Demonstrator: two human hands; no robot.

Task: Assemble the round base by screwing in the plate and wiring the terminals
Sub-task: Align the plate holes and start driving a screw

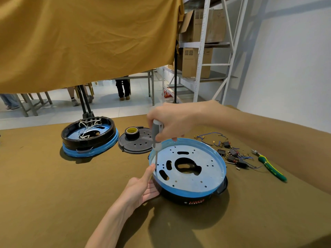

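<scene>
On base [188, 194] plate [189, 178] — R hand [172, 120] grips screwdriver [156, 138]; L hand [141, 188] flat, steadying — label unreadable.

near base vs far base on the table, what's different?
The near base shows a bare metal plate with no wires; the far base has white wires looped inside. The near base is being worked on: the right hand holds a screwdriver at the plate's left edge while the left hand steadies the rim; the far base sits untouched. Both are round, black and wrapped in blue film.
</scene>
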